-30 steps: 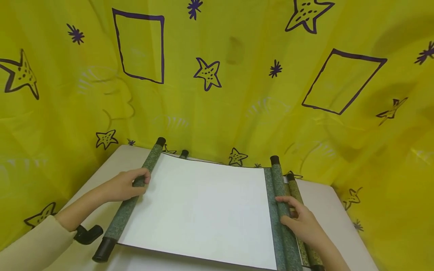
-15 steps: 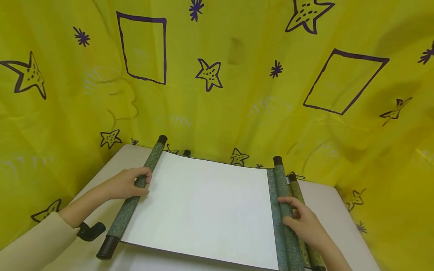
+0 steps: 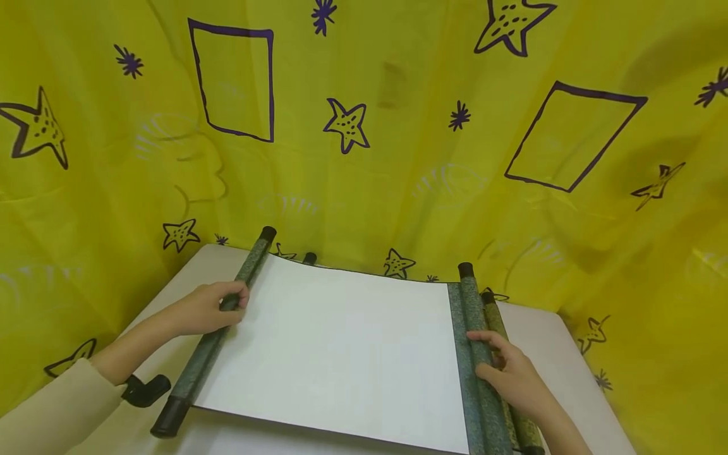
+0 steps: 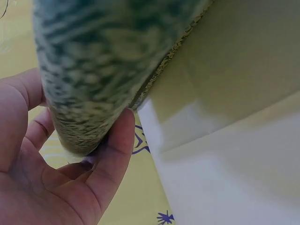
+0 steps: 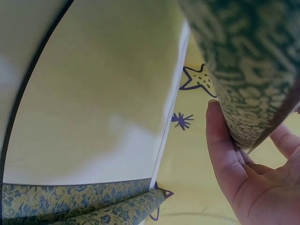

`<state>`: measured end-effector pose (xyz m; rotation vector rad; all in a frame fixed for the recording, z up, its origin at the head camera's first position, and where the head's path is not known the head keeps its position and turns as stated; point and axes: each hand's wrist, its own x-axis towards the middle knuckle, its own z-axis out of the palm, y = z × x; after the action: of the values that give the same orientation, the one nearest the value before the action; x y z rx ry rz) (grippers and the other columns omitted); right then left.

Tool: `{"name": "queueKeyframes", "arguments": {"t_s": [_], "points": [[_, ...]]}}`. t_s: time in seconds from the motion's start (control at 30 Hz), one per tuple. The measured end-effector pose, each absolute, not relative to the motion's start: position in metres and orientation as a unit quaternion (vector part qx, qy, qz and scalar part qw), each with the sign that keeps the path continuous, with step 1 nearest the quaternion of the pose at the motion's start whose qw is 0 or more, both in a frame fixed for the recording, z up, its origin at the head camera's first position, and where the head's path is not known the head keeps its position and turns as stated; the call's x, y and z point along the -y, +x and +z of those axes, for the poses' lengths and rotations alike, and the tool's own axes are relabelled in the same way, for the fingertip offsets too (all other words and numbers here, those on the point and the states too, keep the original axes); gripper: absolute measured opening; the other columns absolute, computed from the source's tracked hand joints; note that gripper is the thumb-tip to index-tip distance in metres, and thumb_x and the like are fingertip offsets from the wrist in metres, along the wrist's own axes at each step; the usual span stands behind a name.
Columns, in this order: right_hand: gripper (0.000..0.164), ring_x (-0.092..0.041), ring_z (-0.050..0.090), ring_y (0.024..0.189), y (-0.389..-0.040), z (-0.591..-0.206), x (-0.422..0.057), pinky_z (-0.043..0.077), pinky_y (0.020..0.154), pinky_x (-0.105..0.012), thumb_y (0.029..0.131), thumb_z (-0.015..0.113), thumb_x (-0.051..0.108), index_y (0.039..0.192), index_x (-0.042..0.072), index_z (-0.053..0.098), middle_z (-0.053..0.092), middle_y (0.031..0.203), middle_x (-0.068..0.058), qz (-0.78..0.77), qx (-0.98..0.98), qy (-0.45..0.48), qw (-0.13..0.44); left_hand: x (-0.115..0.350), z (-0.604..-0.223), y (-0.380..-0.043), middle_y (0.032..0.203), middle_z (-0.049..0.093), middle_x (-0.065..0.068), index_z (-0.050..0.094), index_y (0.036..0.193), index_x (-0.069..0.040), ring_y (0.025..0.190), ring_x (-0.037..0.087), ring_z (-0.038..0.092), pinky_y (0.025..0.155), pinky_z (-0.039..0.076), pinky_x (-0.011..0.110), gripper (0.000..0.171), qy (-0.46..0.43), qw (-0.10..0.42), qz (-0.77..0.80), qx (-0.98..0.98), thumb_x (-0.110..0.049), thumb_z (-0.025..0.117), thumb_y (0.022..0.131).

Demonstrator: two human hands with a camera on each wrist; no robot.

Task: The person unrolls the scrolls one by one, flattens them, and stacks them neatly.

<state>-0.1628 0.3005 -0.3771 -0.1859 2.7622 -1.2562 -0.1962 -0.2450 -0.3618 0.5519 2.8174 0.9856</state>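
A hanging scroll with a blank white sheet [image 3: 341,354] is held spread out in the head view. My left hand [image 3: 205,309] grips its green patterned left roller [image 3: 199,363], thumb and fingers curled round it. My right hand [image 3: 514,378] holds the right roller [image 3: 473,316] the same way. Black knobs cap the visible roller ends. From below, the left wrist view shows the left hand's fingers [image 4: 115,159] bent around the green fabric. In the right wrist view, the right hand's fingers [image 5: 222,145] curl against the roller's patterned cloth [image 5: 248,84].
Another scroll with a yellow-green roller [image 3: 496,322] lies under the held one. A black curved handle-like object [image 3: 148,390] sits on the white table [image 3: 540,341] near the left wrist. A yellow curtain [image 3: 409,158] with purple stars and frames hangs behind.
The rollers have moved slightly apart, so a little more white sheet shows between them. The left roller has shifted left and looks darker. Both hands keep their hold.
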Motion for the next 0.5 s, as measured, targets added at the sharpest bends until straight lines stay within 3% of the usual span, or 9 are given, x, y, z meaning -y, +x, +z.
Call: {"name": "queueKeyframes", "arguments": {"t_s": [0.13,0.27,0.5], "points": [[0.054,-0.012,0.036,0.06,-0.1629,-0.3777,-0.3005,0.038,0.05,-0.03,0.09,0.064,0.004,0.14,0.017,0.052,0.049,0.143,-0.017,-0.416,-0.906,-0.056,0.059,0.2471,-0.3618,-0.1952,0.087,0.053,0.001,0.058,0.094,-0.014,0.06,0.013,0.037,0.056,0.035,0.03,0.008,0.179,0.062,0.328,-0.925,-0.014,0.066,0.092],[0.054,-0.011,0.033,0.057,-0.163,-0.3781,-0.3002,0.038,0.05,-0.029,0.089,0.064,0.004,0.14,0.017,0.052,0.05,0.142,-0.016,-0.412,-0.907,-0.049,0.064,0.2474,-0.3618,-0.1952,0.083,0.051,0.0,0.056,0.093,-0.015,0.06,0.013,0.037,0.055,0.034,0.029,0.009,0.179,0.065,0.327,-0.926,-0.013,0.066,0.091],[0.054,-0.013,0.036,0.06,-0.1628,-0.3795,-0.301,0.038,0.051,-0.029,0.089,0.065,0.006,0.14,0.019,0.052,0.05,0.139,-0.014,-0.402,-0.912,-0.037,0.072,0.2467,-0.3619,-0.1968,0.076,0.043,-0.001,0.05,0.092,-0.013,0.064,0.014,0.039,0.056,0.033,0.029,0.027,0.176,0.067,0.305,-0.933,-0.01,0.075,0.084]]}}
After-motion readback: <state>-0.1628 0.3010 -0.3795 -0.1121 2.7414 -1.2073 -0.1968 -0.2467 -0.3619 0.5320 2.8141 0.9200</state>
